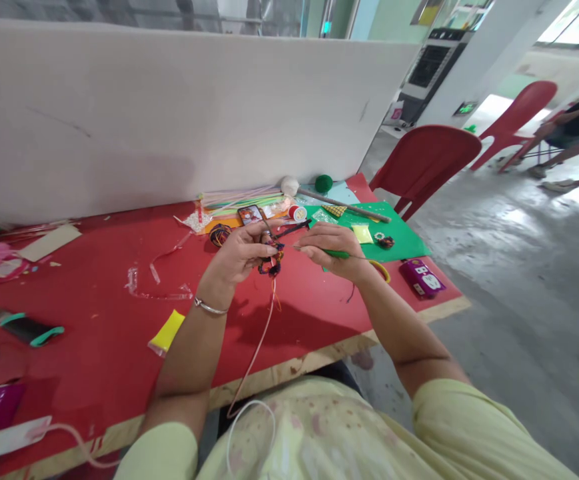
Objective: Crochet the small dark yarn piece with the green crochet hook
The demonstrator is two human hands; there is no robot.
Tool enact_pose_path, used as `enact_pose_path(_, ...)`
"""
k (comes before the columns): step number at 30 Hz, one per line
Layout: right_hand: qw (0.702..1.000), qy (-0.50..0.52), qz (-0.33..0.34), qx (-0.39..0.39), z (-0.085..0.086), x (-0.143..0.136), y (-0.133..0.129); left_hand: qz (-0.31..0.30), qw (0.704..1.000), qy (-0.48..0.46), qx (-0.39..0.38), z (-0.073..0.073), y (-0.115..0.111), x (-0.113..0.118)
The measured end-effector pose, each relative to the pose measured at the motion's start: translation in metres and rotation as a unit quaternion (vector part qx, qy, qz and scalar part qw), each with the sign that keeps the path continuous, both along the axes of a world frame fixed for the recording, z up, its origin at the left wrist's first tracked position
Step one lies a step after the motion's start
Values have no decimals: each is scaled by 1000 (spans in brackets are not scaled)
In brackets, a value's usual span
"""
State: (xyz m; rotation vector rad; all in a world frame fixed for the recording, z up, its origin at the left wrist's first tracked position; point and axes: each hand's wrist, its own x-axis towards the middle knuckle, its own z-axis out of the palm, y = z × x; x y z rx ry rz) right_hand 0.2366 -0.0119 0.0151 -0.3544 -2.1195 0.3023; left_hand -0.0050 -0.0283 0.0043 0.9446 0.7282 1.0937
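My left hand [244, 253] is closed, its fingers pinching a small dark multicoloured crocheted piece [270, 268] above the table. My right hand [334, 243] is wrapped round a crochet hook with a green handle [338, 254]; its thin metal tip points left toward the crocheted piece. Whether the tip touches the yarn is too small to tell. A ball of dark multicoloured yarn [220, 235] lies just behind my left hand. From below the piece a pale pink cord [264, 327] runs down over the table's front edge.
On the red-covered table [319, 307] are a phone [250, 215], a white thread spool [297, 213], a yellow packet [167, 332], a purple pack [422, 278] and a black-and-teal cutter [29, 329]. A white partition [169, 120] stands behind. Red chairs [426, 163] and a seated person are at right.
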Motion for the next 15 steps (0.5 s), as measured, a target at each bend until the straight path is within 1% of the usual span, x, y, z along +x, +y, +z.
enact_pose_path(4, 993, 33, 31, -110, 1, 0, -3, -23, 1000, 3, -6, 3, -3, 1)
enact_pose_path(10, 985, 55, 50, -157, -3, 2, 1, -40, 999, -1, -10, 4, -4, 0)
enact_pose_path(12, 975, 71, 48, -205, -11, -2, 1, -26, 1000, 3, 5, 1, -3, 2)
enact_pose_path(13, 965, 84, 41, -245, -17, -6, 0, -12, 1000, 5, 20, 0, -2, 4)
enact_pose_path(15, 933, 129, 15, -336, -33, -19, -4, 30, 997, 20, 64, -3, -2, 10)
